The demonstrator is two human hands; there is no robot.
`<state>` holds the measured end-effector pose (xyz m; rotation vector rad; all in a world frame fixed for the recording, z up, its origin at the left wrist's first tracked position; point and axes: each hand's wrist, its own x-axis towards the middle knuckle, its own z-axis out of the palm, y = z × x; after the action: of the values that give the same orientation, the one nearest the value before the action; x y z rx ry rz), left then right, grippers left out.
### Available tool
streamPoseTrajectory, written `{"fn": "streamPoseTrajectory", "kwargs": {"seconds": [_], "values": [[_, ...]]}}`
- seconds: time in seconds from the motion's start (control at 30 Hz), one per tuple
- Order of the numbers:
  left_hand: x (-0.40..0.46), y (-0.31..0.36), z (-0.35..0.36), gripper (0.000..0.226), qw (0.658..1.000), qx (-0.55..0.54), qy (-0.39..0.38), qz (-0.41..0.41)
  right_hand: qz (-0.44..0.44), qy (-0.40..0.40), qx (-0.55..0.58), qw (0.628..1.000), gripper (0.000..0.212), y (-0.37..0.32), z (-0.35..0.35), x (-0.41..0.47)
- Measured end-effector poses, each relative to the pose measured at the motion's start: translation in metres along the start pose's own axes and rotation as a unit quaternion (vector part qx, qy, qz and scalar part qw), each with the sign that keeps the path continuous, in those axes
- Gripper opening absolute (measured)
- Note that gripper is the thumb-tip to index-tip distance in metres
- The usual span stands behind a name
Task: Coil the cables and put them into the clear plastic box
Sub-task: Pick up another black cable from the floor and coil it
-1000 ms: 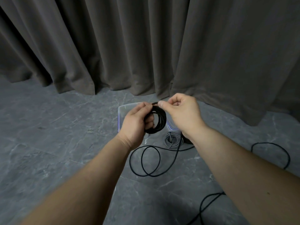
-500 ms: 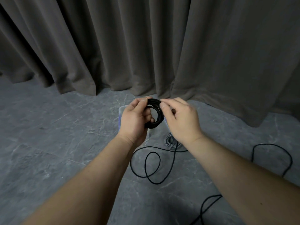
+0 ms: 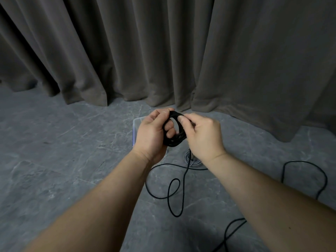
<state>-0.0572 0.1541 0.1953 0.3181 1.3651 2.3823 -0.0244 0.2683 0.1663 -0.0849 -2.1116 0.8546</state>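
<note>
- Left hand (image 3: 151, 132): fingers curled round the left side of a small black round coil of cable (image 3: 175, 130), thumb on top, two fingertips showing through the coil's opening.
- Right hand (image 3: 203, 136): thumb and forefinger pinch the top right of the same coil; the other fingers are folded into the palm.
- Coil held upright in the air between both hands, above the grey marble-patterned floor (image 3: 72, 151), its opening facing the camera.
- Loose black cable tail (image 3: 174, 190) drops from under the coil to the floor, forms loops between the two forearms, then runs off toward the bottom edge of the view.
- More black cable (image 3: 307, 171) arcs in a large loop on the floor at the right, beyond the right forearm.
- Clear plastic box with rounded corners (image 3: 135, 128) sits on the floor just behind the left hand, near the curtain's foot; mostly hidden by the hands, contents not visible.
- Small grey coiled cable (image 3: 188, 158) lies flat on the floor below the right wrist, partly covered.
- Heavy grey-brown pleated curtain (image 3: 163, 51) hangs across the back, hem resting on the floor.
</note>
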Motion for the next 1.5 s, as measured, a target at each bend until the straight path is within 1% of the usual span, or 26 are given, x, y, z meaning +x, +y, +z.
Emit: {"fn": "streamPoseTrajectory", "kwargs": {"seconds": [0.07, 0.1, 0.17, 0.23, 0.27, 0.33, 0.37, 0.43, 0.5, 0.6, 0.67, 0.77, 0.83, 0.9, 0.97, 1.03, 1.1, 1.17, 1.23, 1.27, 1.3, 1.37, 1.43, 1.5], "values": [[0.0, 0.0, 0.0, 0.02, 1.0, 0.002, 0.009, 0.002, 0.005, -0.029, 0.001, 1.0, 0.028, -0.004, -0.001, -0.003], [0.001, 0.001, 0.0, 0.02, 1.0, -0.003, 0.019, 0.004, 0.019, -0.06, -0.001, 0.998, 0.03, -0.008, -0.001, -0.003], [0.002, 0.002, 0.0, 0.022, 0.999, -0.022, 0.039, 0.012, 0.068, -0.141, 0.006, 0.988, 0.038, -0.012, 0.001, -0.003], [0.004, 0.006, 0.0, 0.024, 0.997, -0.047, 0.055, 0.013, 0.119, -0.191, 0.055, 0.973, 0.045, -0.015, 0.005, -0.004], [0.005, 0.007, 0.0, 0.024, 0.997, -0.053, 0.06, 0.012, 0.142, -0.188, 0.095, 0.967, 0.044, -0.017, 0.007, -0.004], [0.006, 0.006, -0.001, 0.024, 0.997, -0.034, 0.06, 0.018, 0.166, -0.144, 0.154, 0.963, 0.039, -0.018, 0.01, -0.004], [0.007, 0.005, -0.003, 0.024, 0.998, -0.019, 0.056, 0.024, 0.163, -0.122, 0.154, 0.967, 0.036, -0.018, 0.01, -0.003], [0.008, 0.002, -0.006, 0.025, 0.999, 0.003, 0.045, 0.027, 0.148, -0.091, 0.12, 0.977, 0.033, -0.017, 0.01, -0.001], [0.007, -0.003, -0.008, 0.026, 0.999, 0.006, 0.034, 0.016, 0.132, -0.062, 0.087, 0.985, 0.031, -0.014, 0.009, -0.001], [0.006, -0.009, -0.004, 0.025, 0.999, -0.009, 0.038, -0.013, 0.121, -0.015, 0.074, 0.99, 0.028, -0.011, 0.01, -0.002], [0.006, -0.011, -0.004, 0.024, 0.998, -0.023, 0.045, -0.04, 0.119, 0.003, 0.071, 0.99, 0.027, -0.009, 0.01, -0.002], [0.006, -0.009, -0.006, 0.03, 0.996, -0.001, 0.036, -0.082, 0.12, 0.022, 0.075, 0.99, 0.025, -0.008, 0.009, -0.001], [0.006, -0.007, -0.005, 0.033, 0.996, 0.002, 0.029, -0.086, 0.141, 0.019, 0.103, 0.984, 0.023, -0.008, 0.008, 0.001], [0.007, -0.005, -0.004, 0.034, 0.998, -0.004, 0.027, -0.061, 0.174, -0.009, 0.14, 0.975, 0.022, -0.009, 0.009, 0.002], [0.007, -0.003, -0.005, 0.032, 0.999, 0.016, 0.027, -0.03, 0.175, -0.038, 0.146, 0.973, 0.022, -0.01, 0.01, 0.001], [0.008, -0.002, -0.008, 0.027, 0.998, 0.054, 0.025, 0.0, 0.141, -0.057, 0.13, 0.98, 0.024, -0.011, 0.01, -0.002], [0.008, -0.002, -0.01, 0.024, 0.995, 0.094, 0.024, 0.03, 0.097, -0.075, 0.104, 0.987, 0.036, -0.012, 0.009, -0.005], [0.006, -0.002, -0.009, 0.025, 0.989, 0.131, 0.029, 0.064, 0.05, -0.07, 0.082, 0.993, 0.04, -0.011, 0.008, -0.007], [0.004, -0.004, -0.01, 0.02, 0.975, 0.193, 0.036, 0.106, 0.038, -0.056, 0.073, 0.995, 0.038, -0.01, 0.008, -0.007], [0.003, -0.004, -0.011, 0.015, 0.964, 0.232, 0.037, 0.128, 0.048, -0.055, 0.075, 0.995, 0.036, -0.01, 0.009, -0.006], [0.003, -0.005, -0.012, 0.016, 0.951, 0.269, 0.037, 0.146, 0.064, -0.056, 0.081, 0.993, 0.034, -0.01, 0.009, -0.004], [0.003, -0.005, -0.012, 0.028, 0.932, 0.319, 0.023, 0.172, 0.099, -0.058, 0.109, 0.987, 0.033, -0.01, 0.009, -0.002], [0.002, -0.004, -0.01, 0.022, 0.925, 0.33, 0.007, 0.188, 0.133, -0.059, 0.156, 0.977, 0.032, -0.012, 0.006, 0.001], [0.002, -0.003, -0.006, 0.015, 0.932, 0.31, 0.027, 0.188, 0.163, -0.084, 0.198, 0.963, 0.032, -0.014, 0.003, 0.003]]}}
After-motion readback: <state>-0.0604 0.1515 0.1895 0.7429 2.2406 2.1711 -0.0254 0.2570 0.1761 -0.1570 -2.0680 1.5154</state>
